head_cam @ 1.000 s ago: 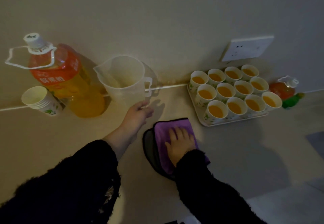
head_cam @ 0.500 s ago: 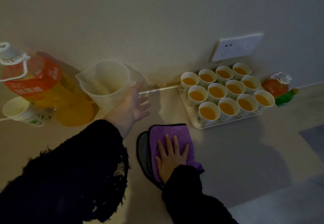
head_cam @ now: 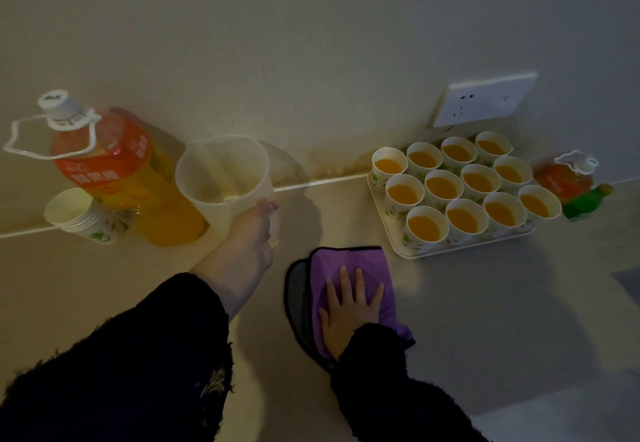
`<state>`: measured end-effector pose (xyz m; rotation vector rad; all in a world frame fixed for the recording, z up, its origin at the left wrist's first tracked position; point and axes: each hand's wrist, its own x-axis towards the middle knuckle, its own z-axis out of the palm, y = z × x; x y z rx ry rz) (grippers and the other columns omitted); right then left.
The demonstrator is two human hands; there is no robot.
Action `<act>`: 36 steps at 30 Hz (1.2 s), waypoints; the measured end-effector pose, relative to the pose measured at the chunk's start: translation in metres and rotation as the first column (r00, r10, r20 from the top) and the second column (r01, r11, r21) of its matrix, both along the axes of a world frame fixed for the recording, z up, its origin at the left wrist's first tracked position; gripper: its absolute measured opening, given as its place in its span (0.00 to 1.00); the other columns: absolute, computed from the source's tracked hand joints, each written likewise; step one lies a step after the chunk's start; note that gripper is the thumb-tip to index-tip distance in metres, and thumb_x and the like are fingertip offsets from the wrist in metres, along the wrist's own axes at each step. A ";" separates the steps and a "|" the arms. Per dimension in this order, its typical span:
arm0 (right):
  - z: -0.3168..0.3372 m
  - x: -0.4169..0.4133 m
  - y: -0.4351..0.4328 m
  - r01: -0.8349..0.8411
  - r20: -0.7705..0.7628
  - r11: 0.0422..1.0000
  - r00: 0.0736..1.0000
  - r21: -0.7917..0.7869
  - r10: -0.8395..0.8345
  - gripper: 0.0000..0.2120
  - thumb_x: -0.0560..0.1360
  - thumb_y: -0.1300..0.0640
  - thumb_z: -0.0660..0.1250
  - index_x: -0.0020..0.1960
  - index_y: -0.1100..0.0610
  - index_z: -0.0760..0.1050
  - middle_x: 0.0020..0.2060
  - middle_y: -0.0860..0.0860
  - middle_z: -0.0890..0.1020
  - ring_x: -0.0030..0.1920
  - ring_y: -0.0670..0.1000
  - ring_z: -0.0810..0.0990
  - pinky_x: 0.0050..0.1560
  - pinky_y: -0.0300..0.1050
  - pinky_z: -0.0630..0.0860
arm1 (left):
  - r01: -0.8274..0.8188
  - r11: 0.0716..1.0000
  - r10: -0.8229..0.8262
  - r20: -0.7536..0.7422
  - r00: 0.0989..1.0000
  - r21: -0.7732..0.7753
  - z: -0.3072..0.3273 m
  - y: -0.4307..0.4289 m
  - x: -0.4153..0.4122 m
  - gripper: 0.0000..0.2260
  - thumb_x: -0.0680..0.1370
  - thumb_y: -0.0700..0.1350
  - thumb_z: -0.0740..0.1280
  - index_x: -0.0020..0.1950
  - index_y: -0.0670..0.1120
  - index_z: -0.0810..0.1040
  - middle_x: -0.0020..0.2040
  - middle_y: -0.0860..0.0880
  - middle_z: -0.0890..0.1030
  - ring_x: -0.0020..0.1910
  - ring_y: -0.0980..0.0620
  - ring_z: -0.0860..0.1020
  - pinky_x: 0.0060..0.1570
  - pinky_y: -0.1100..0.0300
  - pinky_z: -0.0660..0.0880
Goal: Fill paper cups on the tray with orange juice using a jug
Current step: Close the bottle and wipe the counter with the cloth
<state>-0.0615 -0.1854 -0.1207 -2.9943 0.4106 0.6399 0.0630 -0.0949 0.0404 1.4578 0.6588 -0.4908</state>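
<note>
Tray (head_cam: 464,247) by the wall, right: all twelve cups (head_cam: 444,188) look full. Jug (head_cam: 221,178) beside the bottle (head_cam: 114,171) looks near empty, left hand (head_cam: 247,244) curled round its handle; lift upright, no drips. Right hand (head_cam: 348,310) flat on the cloth (head_cam: 346,261), gripping nothing.

Large juice bottle (head_cam: 114,178), left on bench: orange label (head_cam: 104,164) carries bold white Chinese characters, probably "鲜果橙", though dim light and blur leave reading unsure. Second line of white characters runs up label's right side, too blurred to read. White cap (head_cam: 57,104) bears small dark mark, illegible. Small bottle (head_cam: 562,182) right of tray: orange label with faint pale lettering, too small to make out.
</note>
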 end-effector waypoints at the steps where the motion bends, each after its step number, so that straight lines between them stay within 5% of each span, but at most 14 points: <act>1: 0.000 -0.001 0.000 -0.020 0.052 1.000 0.998 0.011 0.020 0.28 0.78 0.44 0.48 0.76 0.52 0.60 0.76 0.58 0.55 0.75 0.64 0.52 0.64 0.73 0.31 | 0.001 1.000 -0.001 0.015 1.000 0.008 0.001 0.004 0.000 0.13 0.82 0.51 0.57 0.41 0.51 0.74 0.67 0.45 0.70 0.62 0.48 0.70 0.53 0.60 0.63; 3: -0.005 0.001 -0.002 -0.049 0.048 0.996 0.998 0.074 0.045 0.29 0.71 0.45 0.51 0.64 0.55 0.77 0.67 0.58 0.74 0.67 0.64 0.71 0.66 0.70 0.51 | 0.043 0.999 -0.044 0.029 0.999 0.021 0.005 0.011 0.000 0.13 0.82 0.49 0.58 0.38 0.51 0.73 0.67 0.47 0.71 0.68 0.46 0.66 0.61 0.57 0.62; 5: -0.009 0.011 -0.008 -0.094 0.116 0.992 0.990 0.088 0.083 0.29 0.69 0.44 0.51 0.61 0.54 0.79 0.63 0.57 0.77 0.64 0.63 0.75 0.64 0.67 0.57 | 0.080 0.997 -0.080 0.001 0.997 0.002 0.010 0.018 0.000 0.10 0.80 0.47 0.61 0.39 0.50 0.74 0.66 0.47 0.72 0.71 0.46 0.63 0.68 0.55 0.58; 7: -0.007 0.027 -0.014 -0.070 0.149 0.994 0.987 0.086 0.057 0.29 0.70 0.43 0.51 0.61 0.53 0.79 0.64 0.57 0.77 0.64 0.63 0.74 0.65 0.67 0.54 | 0.083 0.996 -0.083 -0.016 0.996 -0.017 0.009 0.024 0.004 0.03 0.78 0.44 0.64 0.49 0.49 0.77 0.68 0.47 0.71 0.70 0.47 0.65 0.70 0.53 0.57; 9: -0.010 0.043 -0.022 -0.049 0.151 0.994 0.988 0.096 0.034 0.31 0.70 0.38 0.50 0.64 0.51 0.77 0.66 0.58 0.74 0.66 0.65 0.72 0.65 0.69 0.51 | 0.094 0.996 -0.094 -0.018 0.995 -0.007 0.009 0.031 0.005 0.10 0.76 0.44 0.66 0.58 0.48 0.74 0.56 0.51 0.75 0.61 0.50 0.70 0.62 0.55 0.61; 11: -0.010 0.057 -0.027 -0.031 0.120 0.995 0.993 0.097 0.019 0.38 0.69 0.32 0.41 0.72 0.47 0.66 0.74 0.58 0.63 0.73 0.66 0.59 0.64 0.72 0.40 | 0.113 0.994 -0.113 -0.018 0.993 0.001 0.008 0.040 0.007 0.12 0.75 0.44 0.68 0.58 0.50 0.72 0.46 0.54 0.74 0.53 0.52 0.71 0.55 0.56 0.62; 13: -0.012 0.072 -0.033 -0.033 0.124 0.998 0.992 0.058 0.026 0.45 0.64 0.30 0.31 0.77 0.44 0.49 0.77 0.56 0.46 0.76 0.63 0.42 0.63 0.72 0.32 | 0.153 0.988 -0.153 -0.016 0.988 0.007 0.007 0.050 0.007 0.11 0.75 0.44 0.69 0.55 0.49 0.74 0.46 0.53 0.75 0.51 0.52 0.72 0.53 0.56 0.63; 15: -0.012 0.085 -0.034 -0.007 0.132 0.999 0.991 0.035 0.002 0.45 0.63 0.31 0.27 0.77 0.44 0.43 0.77 0.54 0.41 0.75 0.62 0.37 0.65 0.72 0.33 | 0.189 0.981 -0.189 -0.001 0.982 0.038 0.009 0.058 0.008 0.03 0.75 0.45 0.68 0.47 0.49 0.77 0.48 0.53 0.76 0.53 0.52 0.72 0.51 0.57 0.65; 21: -0.017 0.127 -0.044 0.028 0.209 0.999 0.977 0.018 -0.031 0.30 0.78 0.36 0.40 0.77 0.44 0.45 0.77 0.54 0.43 0.76 0.60 0.40 0.70 0.68 0.38 | 0.245 0.962 -0.256 0.085 0.963 0.124 0.020 0.073 0.015 0.10 0.78 0.44 0.64 0.36 0.49 0.77 0.44 0.55 0.78 0.48 0.53 0.72 0.52 0.57 0.66; 29: -0.014 0.170 -0.061 0.047 0.231 0.999 0.972 0.024 -0.051 0.33 0.75 0.31 0.46 0.76 0.42 0.50 0.78 0.52 0.47 0.76 0.58 0.43 0.71 0.65 0.41 | 0.328 0.924 -0.362 0.169 0.917 0.197 0.031 0.096 0.015 0.11 0.79 0.45 0.63 0.39 0.46 0.80 0.44 0.54 0.81 0.50 0.53 0.74 0.55 0.55 0.67; 36: -0.012 0.182 -0.029 0.240 0.263 0.967 0.931 0.085 -0.254 0.29 0.79 0.39 0.45 0.78 0.49 0.52 0.78 0.54 0.49 0.76 0.60 0.43 0.70 0.70 0.38 | 0.372 0.904 -0.413 0.206 0.887 0.212 0.039 0.106 0.021 0.11 0.78 0.44 0.63 0.37 0.47 0.80 0.38 0.57 0.82 0.47 0.55 0.75 0.47 0.59 0.67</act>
